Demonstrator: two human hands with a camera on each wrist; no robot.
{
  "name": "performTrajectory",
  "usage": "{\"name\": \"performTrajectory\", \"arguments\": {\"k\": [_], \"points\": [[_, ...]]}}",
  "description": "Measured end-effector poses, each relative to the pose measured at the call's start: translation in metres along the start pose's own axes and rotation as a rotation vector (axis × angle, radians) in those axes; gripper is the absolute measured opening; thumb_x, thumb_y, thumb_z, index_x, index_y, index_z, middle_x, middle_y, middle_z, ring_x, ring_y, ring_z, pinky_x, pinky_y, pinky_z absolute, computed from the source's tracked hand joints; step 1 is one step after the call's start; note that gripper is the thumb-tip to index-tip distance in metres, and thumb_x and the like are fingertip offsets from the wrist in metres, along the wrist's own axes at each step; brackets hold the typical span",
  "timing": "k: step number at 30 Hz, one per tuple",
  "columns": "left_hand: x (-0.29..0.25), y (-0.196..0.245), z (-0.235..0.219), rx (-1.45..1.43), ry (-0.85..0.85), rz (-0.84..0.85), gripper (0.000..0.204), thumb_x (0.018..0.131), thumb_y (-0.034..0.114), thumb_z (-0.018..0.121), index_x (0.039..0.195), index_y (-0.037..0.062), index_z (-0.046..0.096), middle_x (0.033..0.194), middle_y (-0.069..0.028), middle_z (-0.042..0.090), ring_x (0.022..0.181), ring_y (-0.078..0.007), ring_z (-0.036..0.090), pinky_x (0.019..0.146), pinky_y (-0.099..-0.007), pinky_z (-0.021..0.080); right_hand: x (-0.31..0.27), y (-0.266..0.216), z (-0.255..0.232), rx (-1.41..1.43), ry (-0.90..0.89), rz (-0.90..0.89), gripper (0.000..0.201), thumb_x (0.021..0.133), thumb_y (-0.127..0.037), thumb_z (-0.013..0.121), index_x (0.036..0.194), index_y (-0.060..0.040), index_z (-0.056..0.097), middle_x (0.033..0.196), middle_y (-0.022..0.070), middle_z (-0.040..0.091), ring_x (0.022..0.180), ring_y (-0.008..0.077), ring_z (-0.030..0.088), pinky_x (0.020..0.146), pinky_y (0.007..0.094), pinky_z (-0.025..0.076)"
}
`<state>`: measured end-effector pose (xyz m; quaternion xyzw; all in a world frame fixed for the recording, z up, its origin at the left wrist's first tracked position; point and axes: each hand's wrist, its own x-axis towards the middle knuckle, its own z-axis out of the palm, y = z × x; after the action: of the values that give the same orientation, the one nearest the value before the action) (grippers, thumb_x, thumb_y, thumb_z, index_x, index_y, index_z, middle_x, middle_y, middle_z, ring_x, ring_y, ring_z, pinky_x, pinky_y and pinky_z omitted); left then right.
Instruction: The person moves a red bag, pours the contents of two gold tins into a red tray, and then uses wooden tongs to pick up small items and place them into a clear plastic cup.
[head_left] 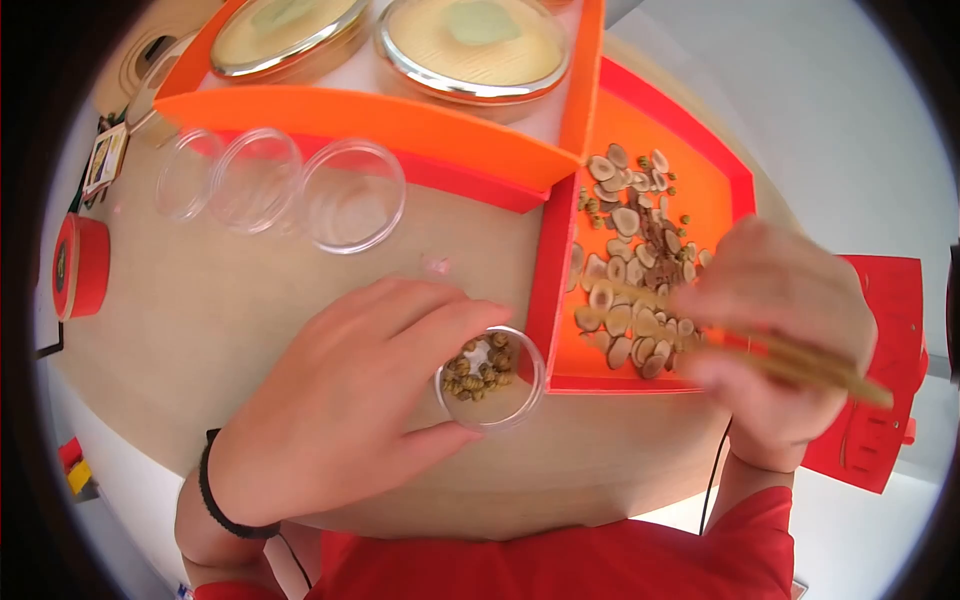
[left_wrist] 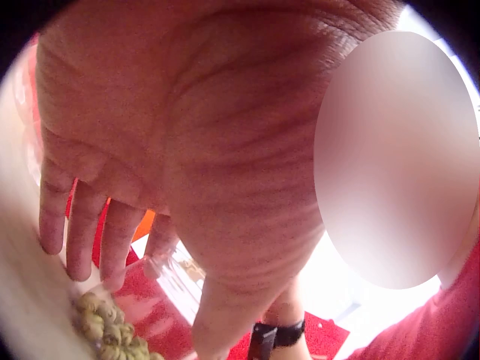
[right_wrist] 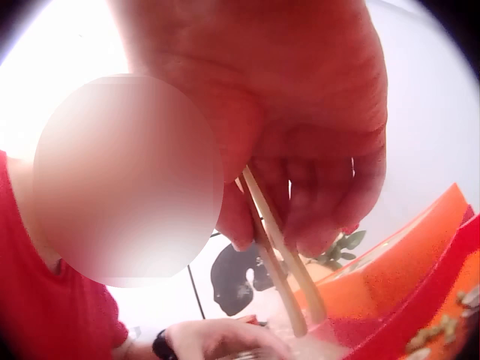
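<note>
A clear round cup (head_left: 519,408) stands on the table with several small brown-green ribbed pieces (head_left: 478,370) in it. My left hand (head_left: 350,390) holds it between thumb and fingers from the left; the left wrist view shows the pieces (left_wrist: 111,330) below the fingertips. Blurred in the head view, my right hand (head_left: 785,320) grips a pair of wooden chopsticks (head_left: 800,362) over the red-rimmed orange tray (head_left: 720,205). Pale round slices (head_left: 618,320) lie spread in that tray, with darker bits among them. In the right wrist view nothing shows between the chopstick (right_wrist: 289,262) tips.
Three clear empty cups (head_left: 352,197) stand in a row at the upper left. Behind them, an orange box (head_left: 400,125) holds two large lidded containers (head_left: 475,50). A red round tin (head_left: 82,265) is at the far left, and a red sheet (head_left: 885,390) lies right of the tray.
</note>
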<state>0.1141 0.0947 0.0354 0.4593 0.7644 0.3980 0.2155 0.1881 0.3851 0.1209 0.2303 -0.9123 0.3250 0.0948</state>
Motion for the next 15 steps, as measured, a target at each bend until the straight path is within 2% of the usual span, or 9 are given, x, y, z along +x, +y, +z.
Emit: {"name": "performTrajectory", "arguments": {"k": [3,5,15], "points": [[-0.001,0.001,-0.001,0.022,0.002,0.007,0.073,0.072,0.016,0.093,0.139,0.0077,0.065,0.13,-0.0152,0.069,0.123,-0.0402,0.064,0.105,-0.0479,0.053,-0.004,0.013,-0.005,-0.136,0.028,0.189,0.018,0.081,-0.006,0.084,0.096,0.0029,0.079,0.078,0.0116,0.071,0.068,0.0229,0.066,0.062,0.0344,0.049],[-0.001,0.003,0.0,0.023,0.009,-0.004,0.072,0.072,0.017,0.093,0.138,0.0074,0.065,0.129,-0.0152,0.069,0.123,-0.0403,0.064,0.105,-0.0481,0.053,-0.009,0.03,-0.005,-0.152,0.02,0.259,0.016,0.083,-0.001,0.085,0.097,0.0009,0.079,0.08,0.0103,0.072,0.068,0.0219,0.067,0.062,0.0333,0.052],[0.002,0.005,0.0,0.003,0.015,-0.012,0.075,0.068,0.015,0.094,0.137,0.0059,0.066,0.129,-0.0164,0.07,0.127,-0.0399,0.064,0.107,-0.0474,0.052,-0.013,0.041,0.001,-0.052,0.075,0.435,0.019,0.088,-0.01,0.089,0.1,0.0017,0.08,0.082,0.0073,0.075,0.07,0.016,0.068,0.062,0.0299,0.052]]}}
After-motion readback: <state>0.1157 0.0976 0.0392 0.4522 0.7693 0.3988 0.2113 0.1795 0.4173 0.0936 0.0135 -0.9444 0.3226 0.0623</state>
